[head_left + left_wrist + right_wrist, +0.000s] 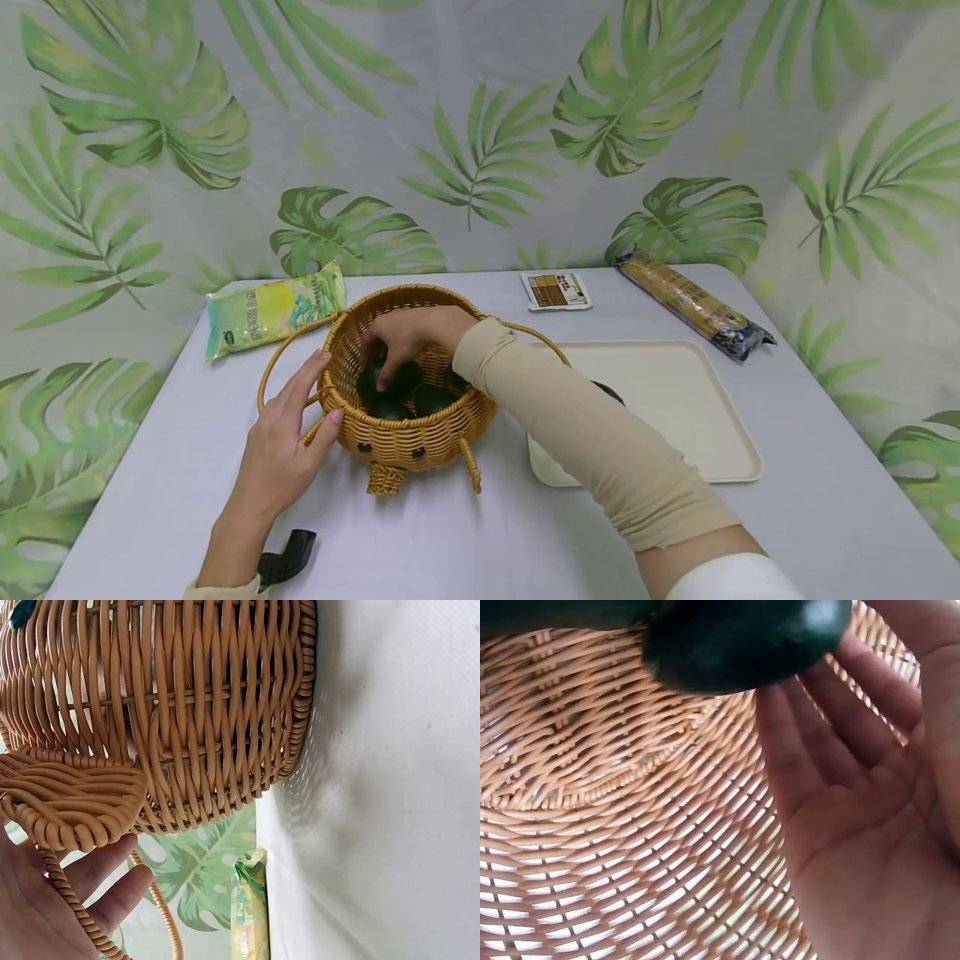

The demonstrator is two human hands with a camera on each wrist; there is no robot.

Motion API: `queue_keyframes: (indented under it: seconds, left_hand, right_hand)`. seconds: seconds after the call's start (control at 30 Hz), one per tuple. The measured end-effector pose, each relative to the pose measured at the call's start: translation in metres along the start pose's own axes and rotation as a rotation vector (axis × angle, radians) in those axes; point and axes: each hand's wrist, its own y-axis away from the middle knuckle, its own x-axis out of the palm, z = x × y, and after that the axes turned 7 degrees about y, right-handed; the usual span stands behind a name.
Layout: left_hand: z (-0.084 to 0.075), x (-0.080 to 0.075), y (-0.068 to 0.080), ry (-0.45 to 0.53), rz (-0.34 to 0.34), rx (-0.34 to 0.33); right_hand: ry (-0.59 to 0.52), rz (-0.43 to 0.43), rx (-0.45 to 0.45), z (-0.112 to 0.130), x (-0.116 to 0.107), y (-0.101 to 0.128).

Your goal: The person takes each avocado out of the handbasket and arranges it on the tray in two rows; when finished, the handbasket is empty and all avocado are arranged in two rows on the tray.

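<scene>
A round wicker basket (405,433) with an animal face and ear-like flaps stands in front of me. In it lie several glossy, dark green avocados (435,400). My right hand (408,333) reaches inside, its thumb and fingers about one avocado (742,645) near the basket's left wall. The right wrist view shows those fingertips against the fruit's underside. My left hand (281,446) rests against the basket's left side, fingers extended and thumb at the front rim. In the left wrist view its fingers (124,896) lie beside a wicker ear and the thin looped handle (75,907).
A pale tray (675,400) lies right of the basket, partly behind my right forearm. At the back stand a yellow-green packet (277,312) on the left, a small white-and-brown packet (557,292) and a long noodle-like package (690,304) on the right.
</scene>
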Motion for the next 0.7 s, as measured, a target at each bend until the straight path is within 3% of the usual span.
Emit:
queue_keyframes:
  seconds: [0.37,0.7]
  left_hand:
    - [0.0,0.0,0.0,-0.006,-0.004,0.014]
    - [-0.002,-0.001,-0.001,-0.016,0.009,0.021]
  right_hand:
    - [0.054,0.035,0.04,0.003,0.004,0.003]
    - [0.015,-0.133,0.103,0.006,-0.009,0.015]
